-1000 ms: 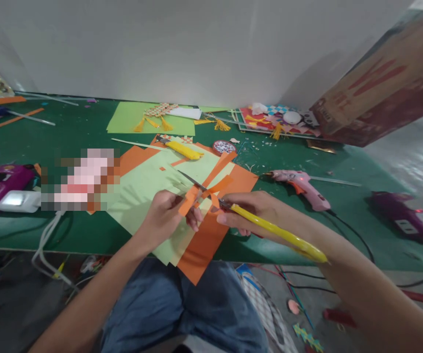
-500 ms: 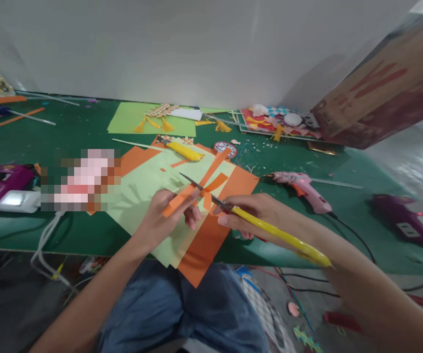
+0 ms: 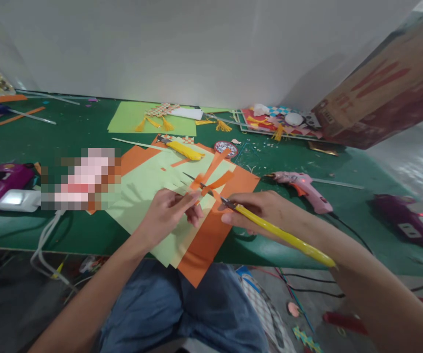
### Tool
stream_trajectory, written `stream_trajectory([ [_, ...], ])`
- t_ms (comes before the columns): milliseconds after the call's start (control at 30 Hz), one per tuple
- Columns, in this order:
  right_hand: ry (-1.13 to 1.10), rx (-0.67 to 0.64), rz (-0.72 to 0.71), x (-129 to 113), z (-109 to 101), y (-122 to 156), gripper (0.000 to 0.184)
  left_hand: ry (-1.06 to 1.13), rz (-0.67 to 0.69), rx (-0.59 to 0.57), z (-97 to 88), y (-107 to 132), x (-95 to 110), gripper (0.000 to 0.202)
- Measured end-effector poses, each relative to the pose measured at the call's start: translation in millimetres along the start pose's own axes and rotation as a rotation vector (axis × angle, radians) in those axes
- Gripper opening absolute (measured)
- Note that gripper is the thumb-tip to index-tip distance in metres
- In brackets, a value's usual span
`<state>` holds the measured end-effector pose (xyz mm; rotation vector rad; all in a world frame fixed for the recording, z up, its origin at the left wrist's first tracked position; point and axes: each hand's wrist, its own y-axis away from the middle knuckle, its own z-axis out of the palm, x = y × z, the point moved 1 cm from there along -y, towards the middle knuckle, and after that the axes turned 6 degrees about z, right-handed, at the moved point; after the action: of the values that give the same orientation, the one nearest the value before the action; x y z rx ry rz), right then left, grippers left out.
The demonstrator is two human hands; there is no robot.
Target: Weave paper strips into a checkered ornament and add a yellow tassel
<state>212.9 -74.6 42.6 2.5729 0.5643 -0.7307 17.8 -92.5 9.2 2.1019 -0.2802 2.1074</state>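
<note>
My left hand (image 3: 169, 213) is pinching orange paper strips (image 3: 221, 181) over the pale green sheet (image 3: 137, 189); my right hand (image 3: 259, 208) is gripping yellow-handled scissors (image 3: 270, 227), their blades meeting the strips over that sheet.

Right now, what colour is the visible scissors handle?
The scissors handle is yellow, shown in the head view.

- Scissors (image 3: 281, 234): metal blades; glossy yellow handle, apparently plastic.
- Orange strips (image 3: 223, 180): smooth, matt paper.
- Pale green sheets (image 3: 137, 193): matt paper.
- Utility knife (image 3: 185, 149): ribbed yellow plastic grip.
- Glue gun (image 3: 289, 177): smooth pink plastic, faint sheen.
- Bench (image 3: 77, 130): smooth green top, slightly glossy.
- Trousers (image 3: 148, 306): matt blue cloth.
</note>
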Motion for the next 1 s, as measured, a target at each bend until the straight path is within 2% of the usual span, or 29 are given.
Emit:
stream_trajectory([
  [233, -0.026, -0.043, 0.041, -3, -1, 0, 0.046, -0.087, -0.024, 0.116, 3.2, 1, 7, 0.038],
  [467, -0.046, -0.044, 0.015, -3, -2, 0, 0.046, -0.104, -0.037, 0.084, 0.5, 0, 3, 0.042],
  [667, 0.029, 0.02, 0.011, 7, 3, 3, 0.045, 0.011, -0.081, 0.049, -2.4, -1, -6, 0.039],
  [1000, 0.094, 0.051, 0.007, 7, 0, 4, 0.037, 0.09, -0.09, 0.053, -1.8, -1, -1, 0.042],
])
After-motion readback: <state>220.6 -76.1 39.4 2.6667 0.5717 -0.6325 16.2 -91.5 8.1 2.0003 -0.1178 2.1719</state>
